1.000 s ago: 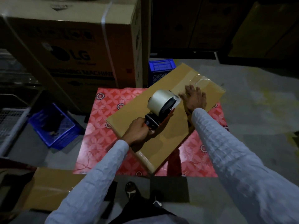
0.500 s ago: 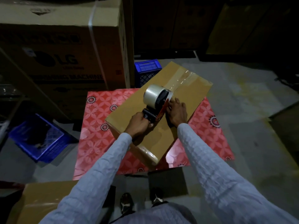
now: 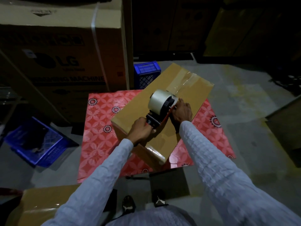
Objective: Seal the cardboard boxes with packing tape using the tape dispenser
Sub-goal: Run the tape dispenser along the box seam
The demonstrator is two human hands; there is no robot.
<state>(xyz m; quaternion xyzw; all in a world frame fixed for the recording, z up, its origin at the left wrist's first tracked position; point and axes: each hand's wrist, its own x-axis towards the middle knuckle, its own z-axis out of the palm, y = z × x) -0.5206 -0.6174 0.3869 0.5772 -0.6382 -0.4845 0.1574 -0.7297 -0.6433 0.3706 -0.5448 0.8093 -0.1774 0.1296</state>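
Mid-seam on the brown cardboard box [image 3: 192, 95], left hand [image 3: 140, 130] grips the black-and-red tape dispenser [image 3: 160, 106], right hand [image 3: 181, 111] touches its side, grip unclear; next, probably pull toward the near edge.

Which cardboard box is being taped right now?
The plain box on the red patterned table, where the tape dispenser rests and clear tape runs along its top; the printed LG box stands untouched behind.

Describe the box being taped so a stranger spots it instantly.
Find the red patterned table in front of the big LG carton. The cardboard box lies diagonally on it, alone there, with clear tape along its top and the tape dispenser on it.
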